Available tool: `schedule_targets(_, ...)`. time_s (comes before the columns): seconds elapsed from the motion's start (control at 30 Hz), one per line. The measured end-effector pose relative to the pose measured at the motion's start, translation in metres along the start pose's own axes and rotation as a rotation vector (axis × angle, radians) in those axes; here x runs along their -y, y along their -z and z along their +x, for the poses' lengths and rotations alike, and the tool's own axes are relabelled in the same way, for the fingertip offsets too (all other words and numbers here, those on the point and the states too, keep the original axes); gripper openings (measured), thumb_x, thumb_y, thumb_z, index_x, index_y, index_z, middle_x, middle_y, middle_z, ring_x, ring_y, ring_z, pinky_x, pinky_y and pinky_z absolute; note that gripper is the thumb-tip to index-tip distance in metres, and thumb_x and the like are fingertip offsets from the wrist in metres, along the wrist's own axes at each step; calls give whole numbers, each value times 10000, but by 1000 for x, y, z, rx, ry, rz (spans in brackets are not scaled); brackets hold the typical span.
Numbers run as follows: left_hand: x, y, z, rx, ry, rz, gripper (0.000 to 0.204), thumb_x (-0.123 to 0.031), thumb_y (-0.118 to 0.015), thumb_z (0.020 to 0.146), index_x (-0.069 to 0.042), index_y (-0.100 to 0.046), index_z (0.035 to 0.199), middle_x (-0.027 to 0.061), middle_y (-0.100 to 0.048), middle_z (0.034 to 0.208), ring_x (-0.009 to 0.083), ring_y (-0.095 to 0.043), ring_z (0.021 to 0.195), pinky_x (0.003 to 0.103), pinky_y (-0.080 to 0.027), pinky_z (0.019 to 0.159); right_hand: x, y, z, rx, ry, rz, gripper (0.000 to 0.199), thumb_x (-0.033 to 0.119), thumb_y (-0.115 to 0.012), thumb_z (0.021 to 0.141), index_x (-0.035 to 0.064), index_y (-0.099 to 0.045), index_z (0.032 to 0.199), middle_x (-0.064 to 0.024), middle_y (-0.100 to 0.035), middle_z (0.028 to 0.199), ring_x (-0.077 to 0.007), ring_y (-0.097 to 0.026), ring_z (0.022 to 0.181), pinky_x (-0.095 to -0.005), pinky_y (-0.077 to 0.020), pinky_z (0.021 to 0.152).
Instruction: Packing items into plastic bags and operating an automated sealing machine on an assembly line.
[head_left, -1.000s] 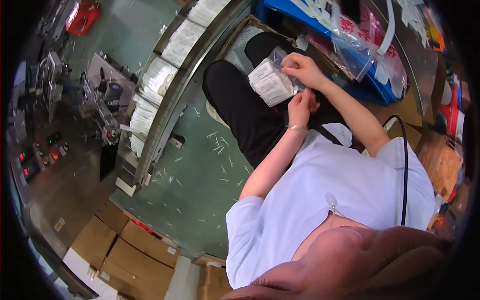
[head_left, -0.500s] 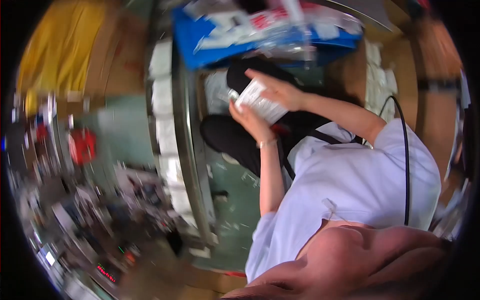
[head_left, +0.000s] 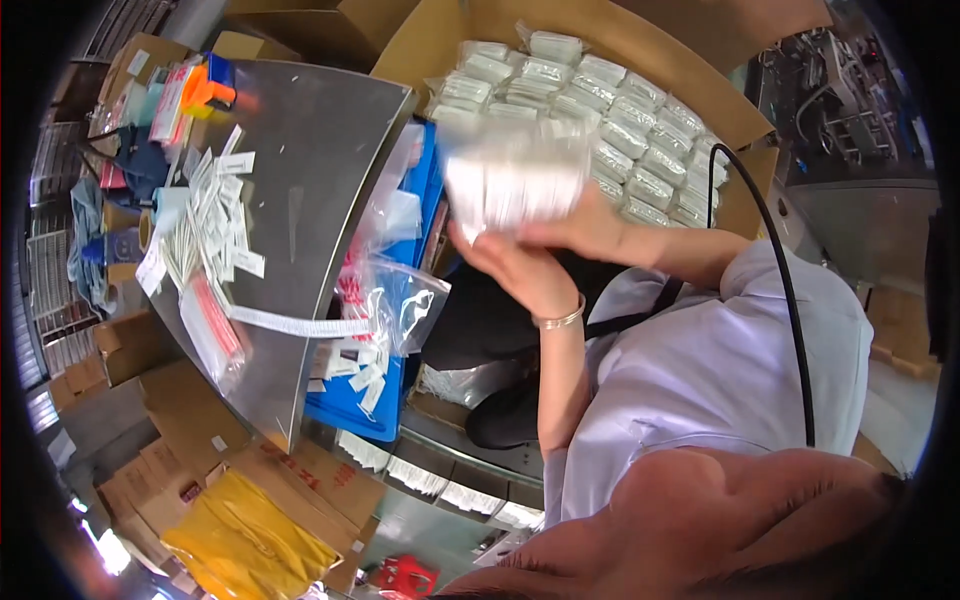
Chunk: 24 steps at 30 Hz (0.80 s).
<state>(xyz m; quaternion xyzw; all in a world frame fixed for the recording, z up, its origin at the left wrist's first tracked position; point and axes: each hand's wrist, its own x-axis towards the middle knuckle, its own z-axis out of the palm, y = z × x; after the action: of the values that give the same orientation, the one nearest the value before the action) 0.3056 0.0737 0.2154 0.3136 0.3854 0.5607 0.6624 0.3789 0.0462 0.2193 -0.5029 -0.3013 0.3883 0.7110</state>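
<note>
Both hands hold up a clear plastic bag tightly packed with thin white items, its upper end smeared by motion. My left hand, with a bracelet at the wrist, is closed on the bag's lower left. On its lower right, my right hand grips too, its fingers partly hidden behind the bag. Just beyond stands an open cardboard box with rows of similar filled clear bags lying in it. The raised bag covers part of the nearest rows.
To the left stands a metal table with a heap of white slips. A blue tray holding clear bags and loose slips sits by its edge. Yellow sheeting lies over cardboard at lower left. A black cable hangs at right.
My view has swung right from the aisle to the table and the box of bags. The packed bag has been lifted from above my lap toward the box, still in both hands.
</note>
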Motion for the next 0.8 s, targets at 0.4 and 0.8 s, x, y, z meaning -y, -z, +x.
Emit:
schedule_targets(0.4,-20,227,-51,-874,-33,805,336,-213,-496,852,-31,-428,1125,82,-544,932,144,-505,670,247,-433,595,-112,200,304,-304,86,-1500,566,283,-631,749,47,-384,1201,-173,-545,1071,-307,-513,1014,-361,-411,850)
schedule_targets(0.8,149,453,-74,-314,788,1837,570,-382,-407,857,-121,-271,1345,237,-215,1370,427,-170,1266,550,-276,939,-71,180,226,-186,58,-1451,278,303,-554,814,48,-631,893,-148,-624,768,-277,-608,722,-349,-468,651)
